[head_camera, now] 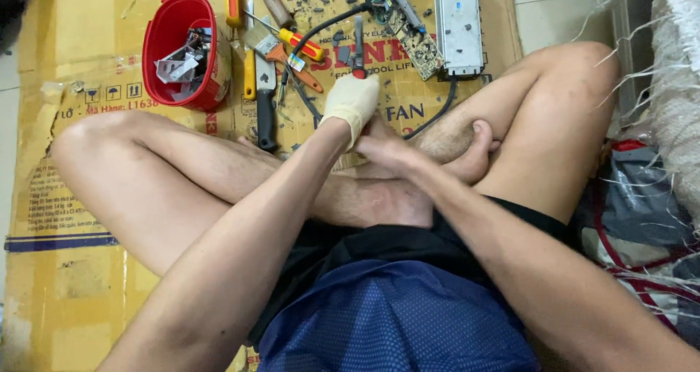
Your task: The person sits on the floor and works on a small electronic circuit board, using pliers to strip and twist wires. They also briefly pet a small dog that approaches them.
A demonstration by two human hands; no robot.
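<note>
I sit cross-legged on flattened cardboard (65,197). My left hand (353,101) wears a beige glove and is held out over my shins, its fingers bent away from the camera and hidden. Just beyond its fingertips lies a grey tool with a red end (359,51); whether they touch is unclear. My bare right hand (383,149) sits right below the left wrist, with its fingers closed at the glove's cuff.
A red plastic tub (162,29) with metal scraps stands at the far left. Screwdrivers (302,45), orange pliers (299,69) and a black-handled knife (265,102) lie beside it. A circuit board (408,29), a metal casing (458,22) and a black cable (434,113) lie farther back. Bags (642,197) are heaped at right.
</note>
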